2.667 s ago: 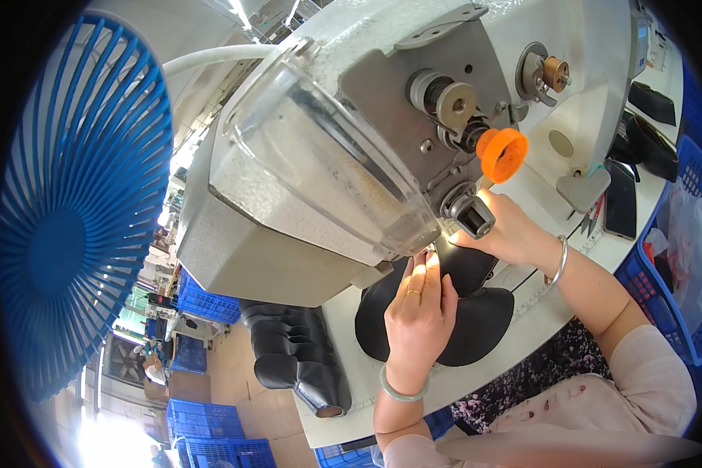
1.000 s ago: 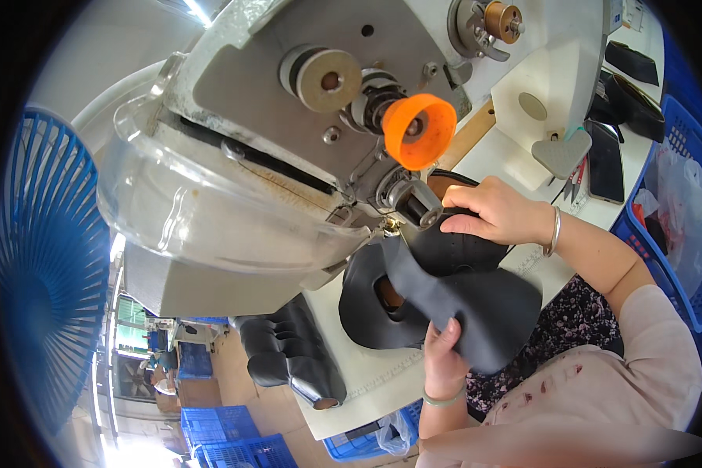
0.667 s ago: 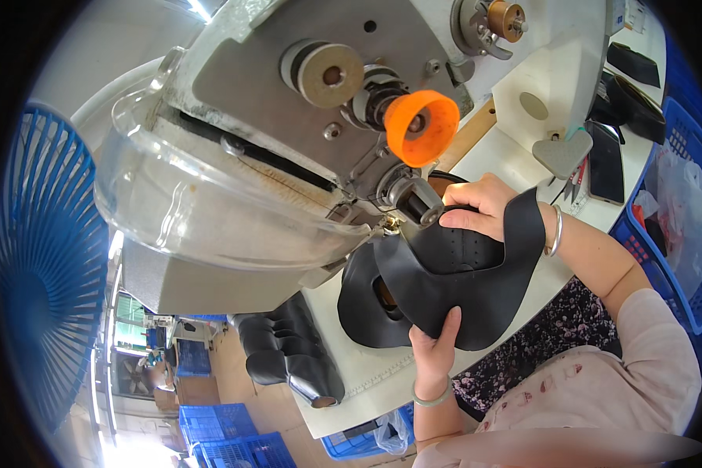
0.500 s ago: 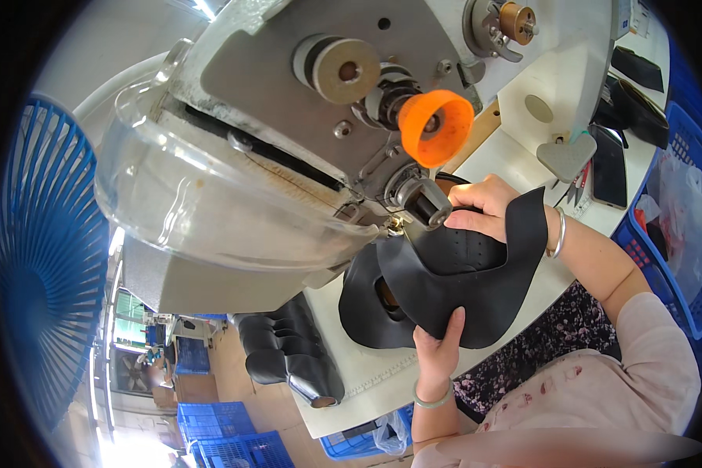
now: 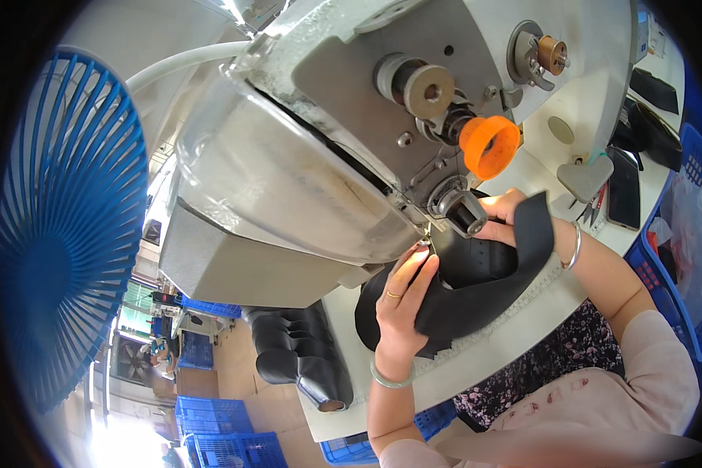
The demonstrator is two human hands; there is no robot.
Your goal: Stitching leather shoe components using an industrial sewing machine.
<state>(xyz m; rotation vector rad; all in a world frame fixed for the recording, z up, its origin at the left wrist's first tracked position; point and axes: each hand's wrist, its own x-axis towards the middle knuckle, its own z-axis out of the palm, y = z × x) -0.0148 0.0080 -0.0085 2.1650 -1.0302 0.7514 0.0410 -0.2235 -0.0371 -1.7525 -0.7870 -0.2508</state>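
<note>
My right grip [image 5: 507, 209] clamps black leather [image 5: 482, 308]; I cannot tell whether my left grip [image 5: 402, 306] pinches it. Leather slipping could drag that hand into the sewing machine [image 5: 343, 93].

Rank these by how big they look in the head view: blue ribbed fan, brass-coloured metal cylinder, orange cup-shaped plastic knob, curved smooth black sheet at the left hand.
1. Blue ribbed fan
2. Curved smooth black sheet
3. Orange cup-shaped plastic knob
4. Brass-coloured metal cylinder
</note>
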